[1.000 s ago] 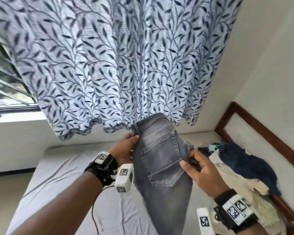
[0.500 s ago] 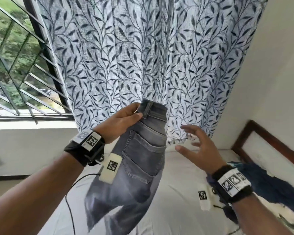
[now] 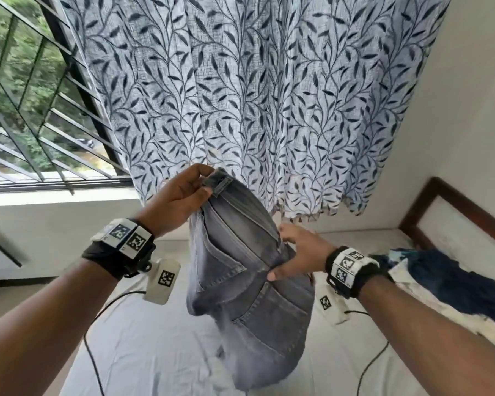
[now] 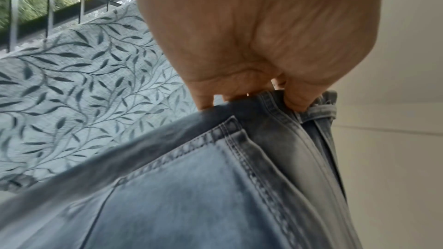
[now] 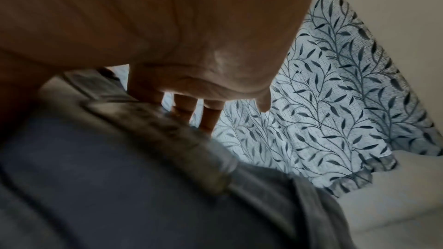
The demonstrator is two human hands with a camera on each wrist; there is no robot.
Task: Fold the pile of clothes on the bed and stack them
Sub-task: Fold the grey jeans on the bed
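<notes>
Above the bed [image 3: 160, 338], left hand [image 3: 177, 200] pinches jeans [image 3: 240, 281] waistband; right hand [image 3: 297, 252] clamps the side seam; denim heavy, limp, grippy.

I hold both arms out in front of me, raised above the bed, each wrist wrapped in a black band with white marker tags. My left hand [image 3: 175, 199] is the higher and farther one, wrist bent, its thumb and curled fingers [image 4: 296, 99] pinching the waistband of the jeans [image 3: 240, 270] at its top corner. My right hand [image 3: 297, 254] sits lower and to the right, palm turned toward the cloth, thumb pressed on the near face and the fingers [image 5: 182, 109] reaching round behind the waist edge, so it grips the fabric from the side.
</notes>
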